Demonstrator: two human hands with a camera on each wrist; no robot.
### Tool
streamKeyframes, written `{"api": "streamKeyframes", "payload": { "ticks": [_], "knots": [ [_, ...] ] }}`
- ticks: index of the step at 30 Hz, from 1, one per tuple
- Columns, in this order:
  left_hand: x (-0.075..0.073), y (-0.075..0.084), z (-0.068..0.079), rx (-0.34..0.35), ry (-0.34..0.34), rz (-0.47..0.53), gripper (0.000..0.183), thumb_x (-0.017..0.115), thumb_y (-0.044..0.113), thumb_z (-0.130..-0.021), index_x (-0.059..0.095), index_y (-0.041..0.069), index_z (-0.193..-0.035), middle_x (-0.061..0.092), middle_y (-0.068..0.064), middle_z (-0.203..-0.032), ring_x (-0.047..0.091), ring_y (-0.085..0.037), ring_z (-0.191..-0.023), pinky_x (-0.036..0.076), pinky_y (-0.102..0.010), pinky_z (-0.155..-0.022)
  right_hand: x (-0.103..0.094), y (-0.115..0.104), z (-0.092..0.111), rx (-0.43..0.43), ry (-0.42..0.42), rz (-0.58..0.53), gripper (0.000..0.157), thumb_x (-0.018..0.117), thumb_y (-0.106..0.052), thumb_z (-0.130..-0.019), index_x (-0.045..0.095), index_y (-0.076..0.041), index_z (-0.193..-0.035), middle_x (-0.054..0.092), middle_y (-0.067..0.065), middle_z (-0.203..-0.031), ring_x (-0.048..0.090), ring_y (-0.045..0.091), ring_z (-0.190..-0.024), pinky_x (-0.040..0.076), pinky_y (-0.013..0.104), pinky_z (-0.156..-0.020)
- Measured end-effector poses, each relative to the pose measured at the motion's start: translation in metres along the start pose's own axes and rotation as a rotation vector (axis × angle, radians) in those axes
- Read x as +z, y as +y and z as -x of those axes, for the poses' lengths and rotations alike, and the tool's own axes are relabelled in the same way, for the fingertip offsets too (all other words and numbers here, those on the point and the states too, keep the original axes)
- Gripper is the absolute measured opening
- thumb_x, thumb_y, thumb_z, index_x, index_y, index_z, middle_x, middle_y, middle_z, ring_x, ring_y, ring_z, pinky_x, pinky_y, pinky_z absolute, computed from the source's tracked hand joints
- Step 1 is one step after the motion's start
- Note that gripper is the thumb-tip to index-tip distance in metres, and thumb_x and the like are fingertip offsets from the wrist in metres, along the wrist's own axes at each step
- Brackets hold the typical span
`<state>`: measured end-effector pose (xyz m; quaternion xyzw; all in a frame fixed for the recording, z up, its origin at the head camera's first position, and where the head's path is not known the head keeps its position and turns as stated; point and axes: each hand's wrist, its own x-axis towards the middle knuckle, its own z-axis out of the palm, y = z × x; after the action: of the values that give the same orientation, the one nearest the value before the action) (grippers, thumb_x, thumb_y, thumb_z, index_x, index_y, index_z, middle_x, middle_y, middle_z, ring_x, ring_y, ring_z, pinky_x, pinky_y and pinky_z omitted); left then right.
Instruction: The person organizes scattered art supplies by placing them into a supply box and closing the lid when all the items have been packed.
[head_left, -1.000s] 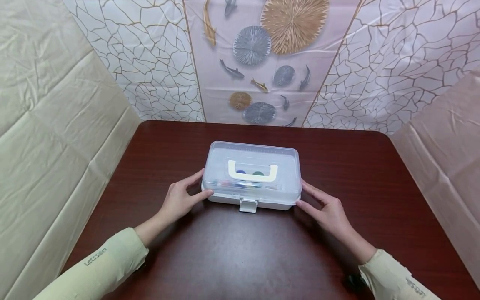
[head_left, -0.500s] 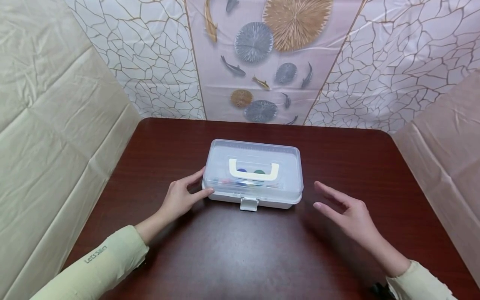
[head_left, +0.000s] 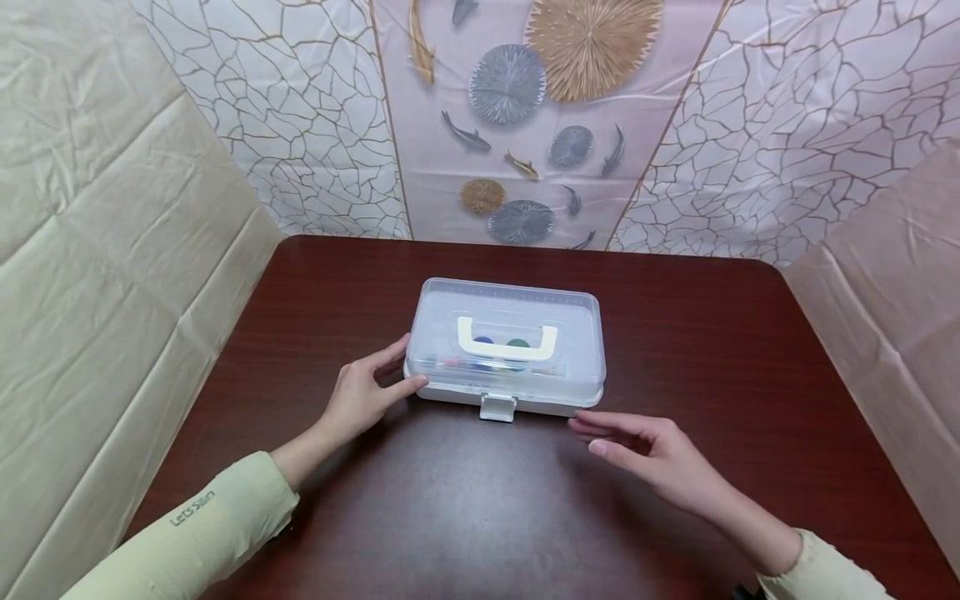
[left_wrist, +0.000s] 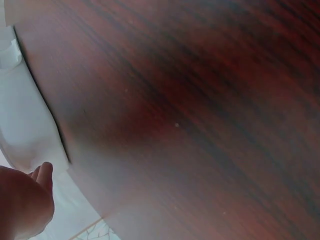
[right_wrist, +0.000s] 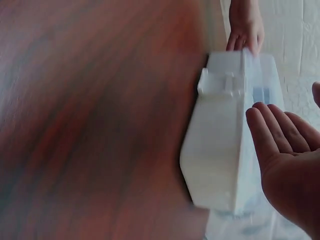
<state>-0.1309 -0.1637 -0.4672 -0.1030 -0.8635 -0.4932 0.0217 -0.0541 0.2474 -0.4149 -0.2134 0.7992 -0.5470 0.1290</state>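
Observation:
A white plastic storage box (head_left: 525, 306) with a clear lid lies on the dark wooden table, its lid down. A white carrying handle (head_left: 507, 352) lies on the lid, and a latch (head_left: 497, 408) sticks out at the front. Through the lid show a blue and a green round shape and some coloured things, too blurred to name. My left hand (head_left: 358, 398) holds the box's left end, thumb at the front corner and fingers along the side. My right hand (head_left: 663, 462) hovers by the front right corner, fingers straight, holding nothing; in the right wrist view its palm (right_wrist: 295, 175) shows.
The brown table (head_left: 480, 508) extends on all sides of the box. Behind it hangs a patterned cloth (head_left: 506, 83) with fish and round shapes. Pale cloth walls (head_left: 112, 208) close off the left and right sides.
My right hand has let go of the box's right end, drawn off to the right, then come back left and nearer, to the front right corner. The left hand has stayed in place.

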Motion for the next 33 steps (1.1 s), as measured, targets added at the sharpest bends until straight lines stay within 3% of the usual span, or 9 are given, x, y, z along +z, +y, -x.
{"api": "streamKeyframes", "payload": {
  "ticks": [5,8,13,17,22,33],
  "knots": [
    [0.002,-0.001,0.001,-0.086,-0.014,0.037,0.072,0.089,0.025,-0.091,0.058,0.004,-0.153,0.068,-0.017,-0.141,0.074,-0.028,-0.119,0.062,-0.037,-0.094,0.016,0.007,-0.011,0.039,-0.102,-0.203,0.037,0.061,-0.006,-0.109,0.062,0.008,-0.143,0.066,0.033,-0.134,0.073,0.022,-0.121,0.059,0.032,-0.100],
    [0.002,-0.002,0.001,-0.118,-0.019,0.017,0.069,0.088,0.029,-0.091,0.062,0.004,-0.150,0.070,-0.017,-0.137,0.075,-0.027,-0.116,0.063,-0.037,-0.092,0.025,0.013,-0.018,0.085,-0.164,-0.335,0.043,0.055,-0.007,-0.112,0.051,0.019,-0.146,0.057,0.044,-0.138,0.070,0.029,-0.125,0.058,0.036,-0.103],
    [0.002,-0.005,0.001,-0.174,-0.033,-0.013,0.061,0.086,0.036,-0.093,0.069,0.004,-0.142,0.074,-0.015,-0.131,0.075,-0.024,-0.117,0.062,-0.041,-0.095,0.037,0.020,-0.028,0.215,-0.193,-0.468,0.058,0.054,-0.015,-0.114,0.035,0.021,-0.154,0.046,0.042,-0.151,0.061,0.031,-0.138,0.053,0.035,-0.110],
    [0.001,-0.007,0.001,-0.224,-0.043,-0.050,0.057,0.084,0.042,-0.093,0.074,0.005,-0.135,0.076,-0.014,-0.129,0.071,-0.025,-0.121,0.057,-0.045,-0.100,0.045,0.023,-0.035,0.316,-0.170,-0.534,0.066,0.056,-0.021,-0.113,0.027,0.016,-0.161,0.039,0.036,-0.161,0.047,0.034,-0.150,0.047,0.035,-0.115],
    [0.001,-0.007,0.000,-0.237,-0.061,-0.047,0.055,0.083,0.045,-0.094,0.076,0.007,-0.133,0.075,-0.013,-0.130,0.067,-0.027,-0.125,0.054,-0.048,-0.106,0.053,0.024,-0.043,0.359,-0.132,-0.595,0.069,0.057,-0.019,-0.113,0.022,0.016,-0.162,0.031,0.035,-0.166,0.034,0.041,-0.156,0.043,0.037,-0.120],
    [-0.001,-0.005,0.001,-0.220,-0.079,-0.055,0.055,0.082,0.045,-0.095,0.076,0.006,-0.133,0.075,-0.014,-0.130,0.067,-0.026,-0.125,0.054,-0.048,-0.105,0.065,0.026,-0.054,0.375,-0.103,-0.563,0.068,0.059,-0.018,-0.111,0.026,0.015,-0.161,0.032,0.033,-0.167,0.031,0.041,-0.157,0.041,0.033,-0.120]
  ]
}}
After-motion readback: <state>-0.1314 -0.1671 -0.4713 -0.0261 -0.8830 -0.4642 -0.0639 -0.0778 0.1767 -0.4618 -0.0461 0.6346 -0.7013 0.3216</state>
